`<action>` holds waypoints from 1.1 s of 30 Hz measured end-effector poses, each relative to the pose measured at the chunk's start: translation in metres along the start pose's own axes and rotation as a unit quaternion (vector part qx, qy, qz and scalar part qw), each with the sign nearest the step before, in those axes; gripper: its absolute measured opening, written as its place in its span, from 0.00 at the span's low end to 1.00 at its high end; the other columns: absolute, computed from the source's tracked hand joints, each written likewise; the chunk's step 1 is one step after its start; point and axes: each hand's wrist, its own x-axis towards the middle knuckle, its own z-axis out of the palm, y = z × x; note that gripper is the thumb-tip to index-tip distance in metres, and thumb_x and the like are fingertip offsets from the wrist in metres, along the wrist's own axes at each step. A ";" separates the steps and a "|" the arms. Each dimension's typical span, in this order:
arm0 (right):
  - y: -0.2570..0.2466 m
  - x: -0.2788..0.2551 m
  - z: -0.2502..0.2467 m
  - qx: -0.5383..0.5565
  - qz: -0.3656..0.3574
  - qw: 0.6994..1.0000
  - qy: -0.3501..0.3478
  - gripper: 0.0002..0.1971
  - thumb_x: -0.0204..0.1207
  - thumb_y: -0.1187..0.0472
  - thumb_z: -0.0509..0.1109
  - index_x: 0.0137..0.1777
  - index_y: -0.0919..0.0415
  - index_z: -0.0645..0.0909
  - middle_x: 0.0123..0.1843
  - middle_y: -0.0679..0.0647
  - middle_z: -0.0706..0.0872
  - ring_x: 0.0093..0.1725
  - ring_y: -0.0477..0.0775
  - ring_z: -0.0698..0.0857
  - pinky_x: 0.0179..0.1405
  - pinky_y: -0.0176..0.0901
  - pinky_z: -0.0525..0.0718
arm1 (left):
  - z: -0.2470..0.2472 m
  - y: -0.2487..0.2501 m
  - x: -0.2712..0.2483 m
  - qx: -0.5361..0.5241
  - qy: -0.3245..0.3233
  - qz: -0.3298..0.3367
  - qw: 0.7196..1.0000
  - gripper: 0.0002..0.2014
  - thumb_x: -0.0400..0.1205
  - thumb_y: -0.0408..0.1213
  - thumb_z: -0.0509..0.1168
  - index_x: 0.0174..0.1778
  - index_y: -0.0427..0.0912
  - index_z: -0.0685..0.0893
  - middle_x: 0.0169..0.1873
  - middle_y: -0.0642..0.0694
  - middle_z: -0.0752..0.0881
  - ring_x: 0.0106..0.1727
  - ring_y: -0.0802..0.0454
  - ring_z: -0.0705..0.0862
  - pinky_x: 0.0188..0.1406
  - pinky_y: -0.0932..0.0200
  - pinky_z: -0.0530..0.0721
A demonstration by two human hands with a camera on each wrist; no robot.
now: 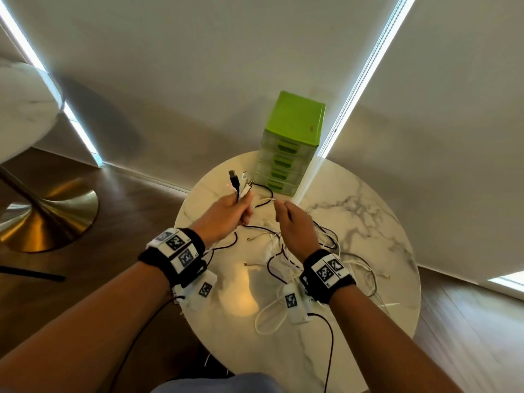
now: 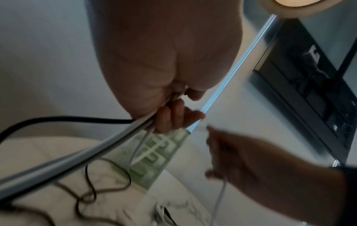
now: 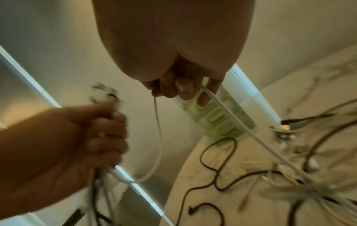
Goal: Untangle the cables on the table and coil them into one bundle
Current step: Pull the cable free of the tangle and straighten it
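My left hand [image 1: 239, 207] is raised above the round marble table [image 1: 377, 222] and grips a bunch of black and white cable ends [image 1: 238, 181], their plugs sticking up past the fist. The right wrist view shows that fist [image 3: 108, 134] wrapped round the cords. My right hand [image 1: 283, 211] is just to its right and pinches a thin white cable [image 3: 237, 122] between thumb and fingers; that cable slants down to the tangle [image 1: 306, 251] of black and white cables on the tabletop. From the left wrist view the held cords [image 2: 96, 145] trail back toward the camera.
A green plastic drawer unit [image 1: 289, 143] stands at the table's far edge against the wall. Another round table with a brass base [image 1: 48, 214] is at the left. Wooden floor surrounds the table. A white cable loop [image 1: 269, 316] lies near the front edge.
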 end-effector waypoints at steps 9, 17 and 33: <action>-0.016 -0.015 0.008 0.051 -0.013 0.977 -0.207 0.23 0.91 0.42 0.51 0.41 0.49 0.80 0.32 0.42 0.80 0.29 0.37 0.77 0.38 0.38 0.76 | 0.024 0.018 0.010 -0.187 0.000 0.005 0.982 0.21 0.95 0.48 0.49 0.50 0.42 0.83 0.52 0.47 0.94 0.38 0.56 0.86 0.37 0.56 0.79; 0.073 -0.049 -0.006 0.004 0.076 0.951 -0.299 0.26 0.89 0.38 0.51 0.34 0.53 0.72 0.27 0.45 0.75 0.27 0.46 0.72 0.36 0.43 0.74 | -0.009 0.043 0.030 -0.334 0.094 0.078 0.935 0.17 0.95 0.45 0.51 0.42 0.44 0.73 0.23 0.51 0.77 0.20 0.55 0.74 0.22 0.62 0.71; 0.025 -0.009 -0.026 -0.009 -0.036 0.997 -0.068 0.16 0.90 0.52 0.60 0.42 0.59 0.75 0.32 0.48 0.77 0.32 0.42 0.74 0.34 0.34 0.70 | 0.055 -0.003 0.013 0.003 -0.042 -0.037 0.998 0.20 0.89 0.60 0.56 0.45 0.49 0.84 0.26 0.55 0.76 0.28 0.54 0.72 0.33 0.56 0.71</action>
